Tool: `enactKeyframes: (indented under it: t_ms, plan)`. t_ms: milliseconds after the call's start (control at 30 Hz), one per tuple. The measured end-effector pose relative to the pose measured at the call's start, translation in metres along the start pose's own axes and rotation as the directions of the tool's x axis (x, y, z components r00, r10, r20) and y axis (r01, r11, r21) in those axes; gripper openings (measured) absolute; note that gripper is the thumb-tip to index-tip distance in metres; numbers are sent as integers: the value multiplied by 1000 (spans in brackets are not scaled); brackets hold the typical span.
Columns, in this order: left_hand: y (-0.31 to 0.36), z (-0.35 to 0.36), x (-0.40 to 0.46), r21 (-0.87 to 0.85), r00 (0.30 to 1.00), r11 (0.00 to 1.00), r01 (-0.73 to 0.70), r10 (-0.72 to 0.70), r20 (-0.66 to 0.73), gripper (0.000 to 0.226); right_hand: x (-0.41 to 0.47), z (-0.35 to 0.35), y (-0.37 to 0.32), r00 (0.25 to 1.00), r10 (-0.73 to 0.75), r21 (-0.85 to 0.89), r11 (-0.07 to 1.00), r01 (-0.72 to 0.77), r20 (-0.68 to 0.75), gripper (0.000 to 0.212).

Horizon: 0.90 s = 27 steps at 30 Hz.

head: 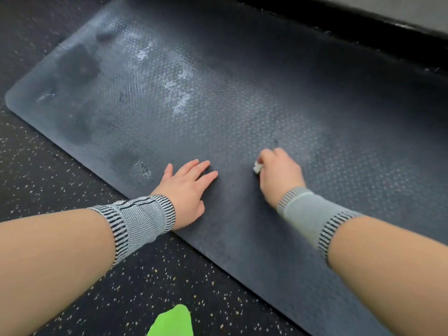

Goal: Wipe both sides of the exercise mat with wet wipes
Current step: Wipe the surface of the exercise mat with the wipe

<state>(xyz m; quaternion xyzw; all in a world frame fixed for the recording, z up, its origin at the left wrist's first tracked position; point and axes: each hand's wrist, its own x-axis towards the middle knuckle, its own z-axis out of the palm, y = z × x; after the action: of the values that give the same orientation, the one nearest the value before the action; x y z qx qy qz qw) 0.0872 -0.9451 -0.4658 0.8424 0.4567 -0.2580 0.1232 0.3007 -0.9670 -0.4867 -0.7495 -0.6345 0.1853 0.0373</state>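
White wipe in R hand — mid-mat

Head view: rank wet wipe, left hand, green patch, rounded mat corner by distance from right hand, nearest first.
From the right hand:
1. wet wipe, pinched in its fingers
2. left hand, flat on the mat to its left
3. green patch, bottom edge
4. rounded mat corner, far left
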Motion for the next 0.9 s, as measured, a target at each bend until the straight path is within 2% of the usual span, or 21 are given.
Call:
enactKeyframes:
  t_ms: [67, 133, 200, 233, 267, 333, 400, 433, 467, 533, 600, 667, 733, 800, 833, 867, 900]
  plan:
    - [1, -4, 8, -12, 1000, 1000, 5, -5, -25, 72, -20, 13, -37, 974, -203, 15, 979, 203, 101, 18]
    - [1, -8, 16, -31, 999, 999, 7, -8, -49, 72, -35, 12, -47, 889, -409, 33, 911, 411, 205, 18]
    - [2, -11, 22, -43, 998, 999, -2, -1, -56, 71, -31, 1, -21, 829, -493, -3, 859, 512, 265, 17]
    - [2, -11, 24, -46, 998, 999, -6, 4, -57, 70, -23, -4, -1, 838, -482, -47, 860, 509, 256, 16]
    - [2, -11, 26, -47, 998, 999, -11, 9, -56, 69, -13, -9, 19, 880, -419, -106, 887, 449, 221, 15]
    - [1, -10, 28, -54, 998, 998, -17, 14, -58, 68, 7, -20, 49, 984, -170, -153, 972, 176, 53, 17]
    - [1, -11, 32, -68, 997, 998, -15, 10, -72, 66, 21, -19, 46, 994, 83, -41, 995, -86, -74, 16]
    - [2, -11, 35, -72, 997, 997, -13, 7, -77, 66, 24, -14, 31, 990, 119, -4, 993, -120, -79, 16]
    - [3, -12, 37, -75, 997, 997, -13, 7, -80, 66, 22, -8, 12, 994, 95, 20, 995, -94, -52, 17]
    - [6, -12, 40, -82, 996, 997, -16, 9, -84, 67, 5, 6, -28, 989, -135, 30, 991, 134, 53, 20]
    - [6, -12, 42, -93, 996, 996, -15, 7, -91, 67, -16, 10, -41, 901, -391, 41, 920, 390, 187, 19]
    - [6, -12, 42, -92, 995, 996, -20, 11, -99, 65, -14, 1, -17, 853, -486, 5, 869, 494, 187, 14]
    - [3, -11, 41, -96, 995, 995, -30, 21, -94, 63, 5, -9, 24, 915, -377, -107, 913, 392, 142, 14]
    - [0, -10, 41, -103, 995, 994, -36, 26, -94, 60, 25, -24, 55, 995, -102, -130, 986, 102, -1, 17]
    - [0, -10, 42, -107, 994, 994, -37, 26, -102, 57, 34, -27, 60, 996, 46, -73, 996, -51, -73, 17]
    - [0, -12, 44, -112, 993, 993, -37, 24, -115, 55, 40, -24, 52, 984, 136, -28, 990, -140, -116, 17]
    - [1, -14, 45, -121, 991, 992, -36, 20, -130, 52, 42, -19, 36, 982, 151, -9, 988, -153, -113, 18]
